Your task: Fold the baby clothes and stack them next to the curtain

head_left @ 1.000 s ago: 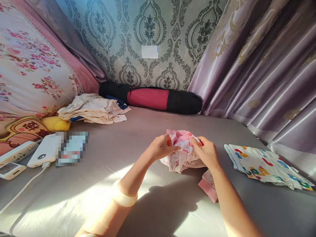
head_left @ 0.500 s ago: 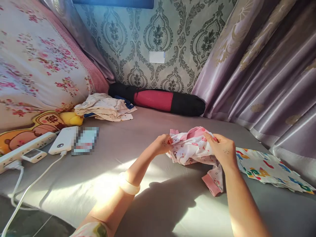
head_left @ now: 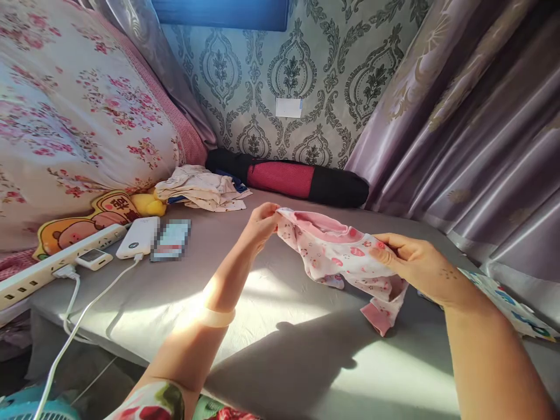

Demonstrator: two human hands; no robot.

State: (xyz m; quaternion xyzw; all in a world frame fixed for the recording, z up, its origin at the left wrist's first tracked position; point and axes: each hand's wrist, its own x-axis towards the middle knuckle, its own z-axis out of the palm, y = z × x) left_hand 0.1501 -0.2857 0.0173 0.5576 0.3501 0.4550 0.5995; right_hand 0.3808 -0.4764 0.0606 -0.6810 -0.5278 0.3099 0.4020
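Small white child's pants (head_left: pixel 350 256) with pink prints hang stretched between my two hands above the bed. Their wide waist opening, with pink inside, faces up, and one pink cuff dangles at the lower right. At the left end of the waist, my left hand (head_left: pixel 262 223) pinches the edge with its fingers closed. My right hand (head_left: pixel 415 265) grips the right end, thumb on the near side. The fingers behind the cloth are partly hidden.
Folded clothes (head_left: pixel 203 186) and a black-and-red rolled bag (head_left: pixel 280 179) lie at the back. On the left are a power strip (head_left: pixel 65 256), a power bank (head_left: pixel 137 238) with a white cable, and a blurred phone-like item (head_left: pixel 172 239). A colourful printed cloth (head_left: pixel 507 303) lies at the right.
The pants went from bunched up to spread out, their waist opening pulled wider. My hands have moved apart, the left one up and leftward, the right one rightward. The view has shifted slightly.
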